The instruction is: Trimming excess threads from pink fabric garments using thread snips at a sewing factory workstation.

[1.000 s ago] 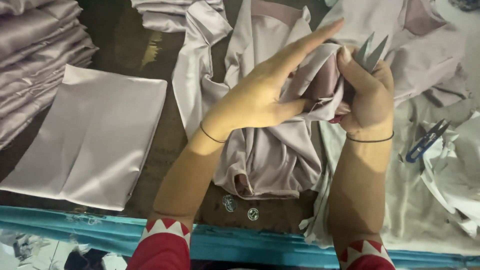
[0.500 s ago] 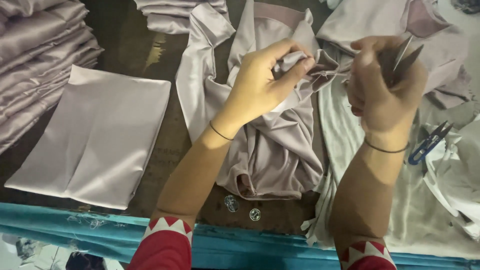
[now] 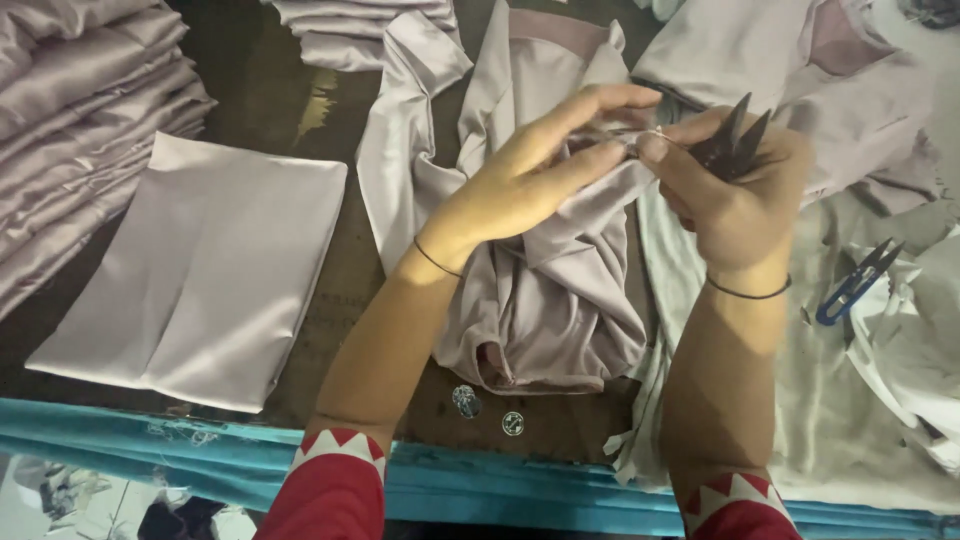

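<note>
I'm at a garment workshop: my dark worktop with its teal edge carries a stack of folded pale lilac satin pieces, one folded piece laid flat, loose garments and blue-handled thread snips.

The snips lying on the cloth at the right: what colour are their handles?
Blue, with dark blades. The snips show clearly in the head view, right of the right hand.

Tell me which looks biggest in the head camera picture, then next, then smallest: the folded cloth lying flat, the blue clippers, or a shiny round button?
1. Folded cloth, by far the biggest.
2. Blue clippers, much smaller.
3. Shiny round button, the smallest.
All three lie on the table, so camera nearness hardly changes the order.
</note>
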